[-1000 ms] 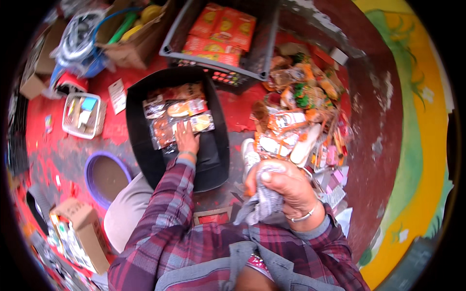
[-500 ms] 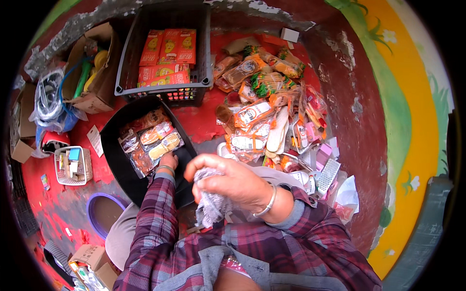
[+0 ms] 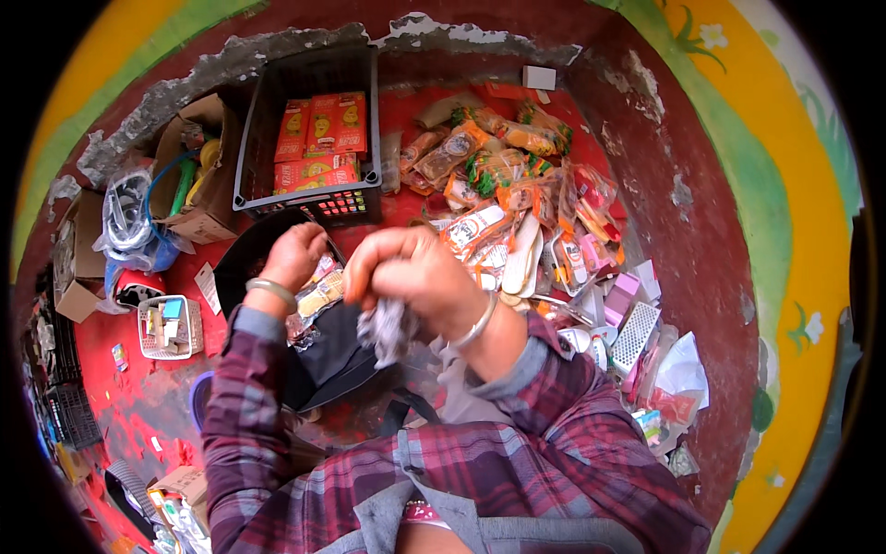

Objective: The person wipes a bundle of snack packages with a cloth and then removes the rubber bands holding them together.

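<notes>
In the head view, the right hand (image 3: 426,284) grasps a crumpled grey cloth (image 3: 386,337) between thumb and fingers. The cloth hangs in front of the right half of a black bin (image 3: 337,362), its long axis near upright in the picture and its loose end toward six o'clock. The left hand (image 3: 293,256) is over the bin's upper part, fingers bent and pointing to about one o'clock; whether it grips anything I cannot tell. The bin's long axis runs roughly from eleven to five o'clock. Between the hands, inside it, lies a pale yellow packet (image 3: 322,294), its length along two to eight o'clock.

Around the bin, a dark crate (image 3: 373,138) with orange-red boxes (image 3: 337,125) stands at twelve, a heap of packets (image 3: 484,222) at two, a white basket (image 3: 196,334) at nine, and a purple basin (image 3: 197,399), partly covered by the left sleeve, at eight.
</notes>
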A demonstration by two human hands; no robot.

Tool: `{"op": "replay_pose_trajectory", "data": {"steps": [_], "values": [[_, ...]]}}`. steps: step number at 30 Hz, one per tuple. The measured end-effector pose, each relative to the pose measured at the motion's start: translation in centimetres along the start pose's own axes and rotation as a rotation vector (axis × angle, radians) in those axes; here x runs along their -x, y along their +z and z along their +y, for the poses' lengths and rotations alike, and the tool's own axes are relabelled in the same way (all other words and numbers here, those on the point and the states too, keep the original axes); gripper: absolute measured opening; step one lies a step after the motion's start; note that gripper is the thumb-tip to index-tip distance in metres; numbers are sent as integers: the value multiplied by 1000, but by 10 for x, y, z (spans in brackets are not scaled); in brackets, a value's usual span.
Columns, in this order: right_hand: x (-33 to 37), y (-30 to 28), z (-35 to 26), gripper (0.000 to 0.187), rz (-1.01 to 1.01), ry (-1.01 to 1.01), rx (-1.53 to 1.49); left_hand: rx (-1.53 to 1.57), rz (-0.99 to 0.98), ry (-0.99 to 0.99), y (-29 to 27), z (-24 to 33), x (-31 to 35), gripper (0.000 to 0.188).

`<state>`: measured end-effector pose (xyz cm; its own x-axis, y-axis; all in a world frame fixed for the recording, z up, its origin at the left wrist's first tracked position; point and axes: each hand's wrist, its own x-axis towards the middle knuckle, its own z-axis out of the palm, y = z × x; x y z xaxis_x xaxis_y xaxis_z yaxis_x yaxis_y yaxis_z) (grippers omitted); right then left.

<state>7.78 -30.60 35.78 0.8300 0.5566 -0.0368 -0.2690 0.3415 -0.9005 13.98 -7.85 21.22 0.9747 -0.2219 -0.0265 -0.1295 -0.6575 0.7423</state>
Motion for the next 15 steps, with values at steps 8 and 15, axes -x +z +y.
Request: {"op": "replay_pose_trajectory", "data": {"steps": [8, 15], "values": [[-53, -276, 157, 28, 591, 253, 245, -110, 123, 172, -53, 84, 82, 13], [-80, -477, 241, 60, 1278, 507, 420, -157, -101, 11, -32, 52, 64, 15]]}}
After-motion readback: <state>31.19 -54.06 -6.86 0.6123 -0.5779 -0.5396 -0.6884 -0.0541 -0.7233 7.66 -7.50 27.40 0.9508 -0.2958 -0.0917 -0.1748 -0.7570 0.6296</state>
